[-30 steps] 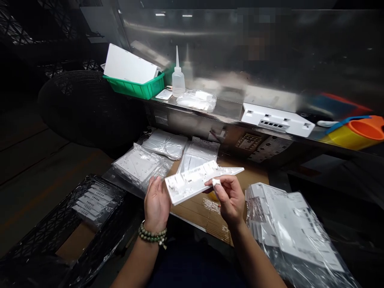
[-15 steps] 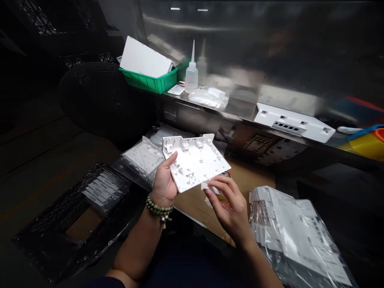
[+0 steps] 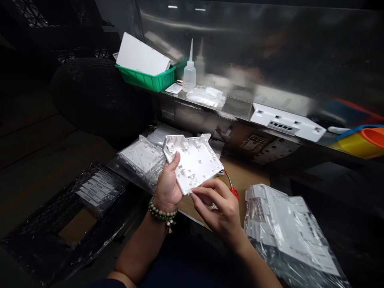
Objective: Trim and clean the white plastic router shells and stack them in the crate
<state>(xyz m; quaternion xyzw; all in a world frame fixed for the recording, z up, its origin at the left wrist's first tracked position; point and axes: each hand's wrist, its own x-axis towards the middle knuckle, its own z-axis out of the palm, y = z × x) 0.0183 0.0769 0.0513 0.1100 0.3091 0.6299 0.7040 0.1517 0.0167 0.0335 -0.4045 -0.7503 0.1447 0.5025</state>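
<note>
A white plastic housing [image 3: 199, 160], its inner side with clips and small posts facing up, is held tilted in front of me. My left hand [image 3: 169, 180] grips its left side, with the thumb over the inner face and the other fingers hidden beneath. My right hand [image 3: 217, 204] is closed in a pinch at the housing's near lower corner. A white bit shows at its fingertips, mostly covered, so I cannot make out its kind. Behind the right hand, a red-handled tool [image 3: 233, 193] lies partly hidden on brown cardboard [image 3: 249, 172].
Bagged white housings [image 3: 288, 228] stand at the right, and more bagged parts [image 3: 141, 158] lie at left. A black crate [image 3: 39, 232] holds white strips [image 3: 97, 186]. On the metal shelf are a green bin [image 3: 147, 78], a squeeze bottle [image 3: 189, 76] and a white panel [image 3: 285, 122].
My right hand has moved left with its white piece, from off the lower right edge to the housing's near corner. The housing has turned slightly in my left hand. The red-handled tool shows more.
</note>
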